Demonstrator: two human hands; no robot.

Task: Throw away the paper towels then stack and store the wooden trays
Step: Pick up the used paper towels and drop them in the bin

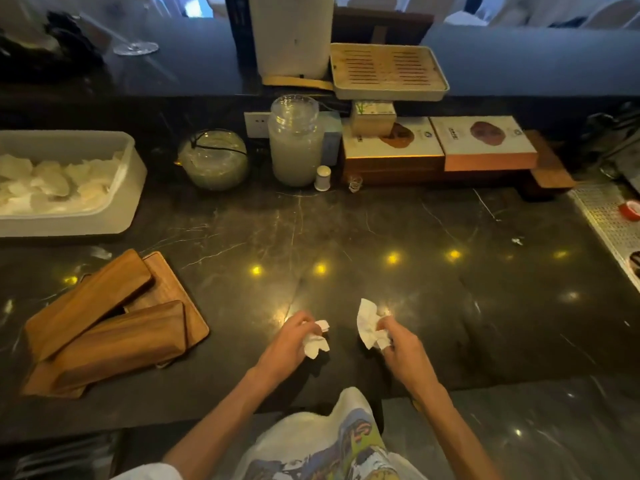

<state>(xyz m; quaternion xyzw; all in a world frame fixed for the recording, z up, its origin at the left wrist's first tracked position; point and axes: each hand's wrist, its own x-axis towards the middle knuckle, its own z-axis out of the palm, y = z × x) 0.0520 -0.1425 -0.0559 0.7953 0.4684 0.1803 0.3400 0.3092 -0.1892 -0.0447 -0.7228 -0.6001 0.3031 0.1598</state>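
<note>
My left hand grips a crumpled white paper towel just above the dark marble counter. My right hand grips a second crumpled paper towel. The two hands are side by side near the counter's front edge, a short gap apart. Several wooden trays lie in a loose, crooked pile at the front left, flat sides up, overlapping one another. They are well to the left of my left hand.
A white bin holding crumpled white paper sits at the back left. Glass jars, a small white shaker, boxes and a slatted tray line the back. A metal drain grate runs along the right edge.
</note>
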